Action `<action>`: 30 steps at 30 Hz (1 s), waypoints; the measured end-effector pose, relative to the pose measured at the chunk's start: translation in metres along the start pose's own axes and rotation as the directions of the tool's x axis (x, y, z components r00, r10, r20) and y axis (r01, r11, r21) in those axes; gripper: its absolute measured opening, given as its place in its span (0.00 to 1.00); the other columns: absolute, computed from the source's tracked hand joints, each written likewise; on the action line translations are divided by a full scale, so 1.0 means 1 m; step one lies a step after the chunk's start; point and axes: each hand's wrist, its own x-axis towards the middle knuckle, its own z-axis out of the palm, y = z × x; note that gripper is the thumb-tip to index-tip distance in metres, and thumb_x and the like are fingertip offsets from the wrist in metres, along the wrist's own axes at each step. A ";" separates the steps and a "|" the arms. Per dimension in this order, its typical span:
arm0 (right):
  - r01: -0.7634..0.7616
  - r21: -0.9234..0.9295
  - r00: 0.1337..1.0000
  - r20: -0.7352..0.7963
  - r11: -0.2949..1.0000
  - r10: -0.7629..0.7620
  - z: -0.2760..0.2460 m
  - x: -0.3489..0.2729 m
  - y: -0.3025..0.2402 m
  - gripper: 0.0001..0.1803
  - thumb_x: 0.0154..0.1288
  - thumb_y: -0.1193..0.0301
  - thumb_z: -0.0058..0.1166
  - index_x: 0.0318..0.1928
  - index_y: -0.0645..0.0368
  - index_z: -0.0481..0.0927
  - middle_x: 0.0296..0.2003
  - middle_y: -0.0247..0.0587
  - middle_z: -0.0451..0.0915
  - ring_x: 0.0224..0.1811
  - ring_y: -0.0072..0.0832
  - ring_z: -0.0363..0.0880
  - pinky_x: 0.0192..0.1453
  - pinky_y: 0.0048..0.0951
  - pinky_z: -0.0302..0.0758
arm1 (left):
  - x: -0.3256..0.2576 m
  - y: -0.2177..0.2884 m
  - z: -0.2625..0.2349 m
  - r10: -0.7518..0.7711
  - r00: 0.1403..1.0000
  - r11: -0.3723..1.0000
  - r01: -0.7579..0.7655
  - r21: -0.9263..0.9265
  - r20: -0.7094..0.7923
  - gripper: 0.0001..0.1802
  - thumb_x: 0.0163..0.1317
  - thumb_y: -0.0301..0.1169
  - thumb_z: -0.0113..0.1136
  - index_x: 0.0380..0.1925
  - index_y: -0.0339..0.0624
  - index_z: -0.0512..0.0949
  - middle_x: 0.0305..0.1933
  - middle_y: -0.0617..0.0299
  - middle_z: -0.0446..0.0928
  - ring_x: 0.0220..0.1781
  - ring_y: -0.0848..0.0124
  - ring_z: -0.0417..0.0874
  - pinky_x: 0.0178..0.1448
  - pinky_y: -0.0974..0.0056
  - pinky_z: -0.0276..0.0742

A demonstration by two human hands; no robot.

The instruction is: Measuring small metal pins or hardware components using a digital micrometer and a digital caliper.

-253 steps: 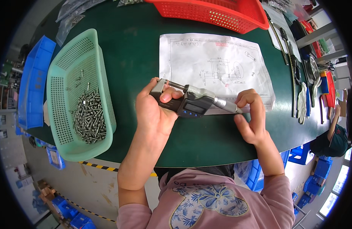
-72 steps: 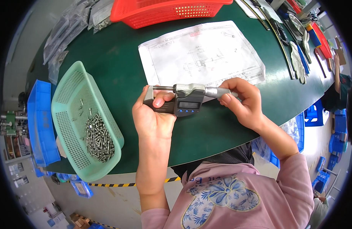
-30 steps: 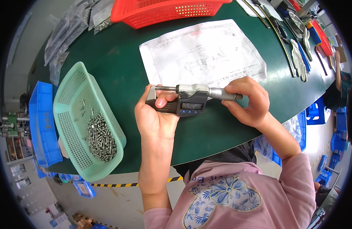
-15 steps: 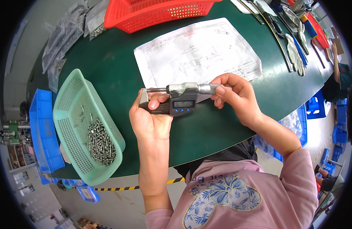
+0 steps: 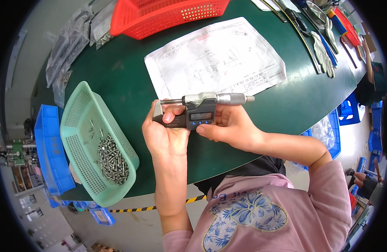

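Note:
A digital micrometer [image 5: 200, 112] with a grey display body and silver thimble lies level above the table. My left hand [image 5: 166, 136] is wrapped round the dark frame, its fingers curled below the spindle. The spindle reaches close to the anvil; whether the two touch I cannot tell. My right hand [image 5: 237, 129] grips the body from the right, its thumb at the small blue buttons beneath the display and its other fingers behind, partly hidden. Just beyond lies a paper drawing sheet [image 5: 227, 63]. To the left, a light green basket [image 5: 86, 166] holds many small metal pins or screws [image 5: 113, 159].
A red basket [image 5: 160, 23] stands at the far edge, beside plastic bags [image 5: 69, 42] of parts at far left. Blue bins [image 5: 53, 147] flank the green basket. White gloves [image 5: 323, 54] and long tools lie at the right, with a co-worker's arm [image 5: 368, 67] beyond.
My right hand has left the thimble and moved left and down onto the display body, thumb at the buttons. The left hand keeps its hold on the micrometer.

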 end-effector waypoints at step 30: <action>0.271 -0.438 0.928 -0.118 0.857 -0.354 -0.051 -0.017 -0.022 0.10 0.53 0.74 0.53 0.35 0.67 0.73 0.27 0.36 0.74 0.25 0.18 0.70 0.28 0.17 0.68 | -0.001 0.002 0.001 -0.051 0.999 0.998 0.051 -0.043 0.015 0.07 0.58 0.27 0.40 0.22 0.38 0.64 0.18 0.63 0.63 0.16 0.75 0.62 0.31 0.67 0.68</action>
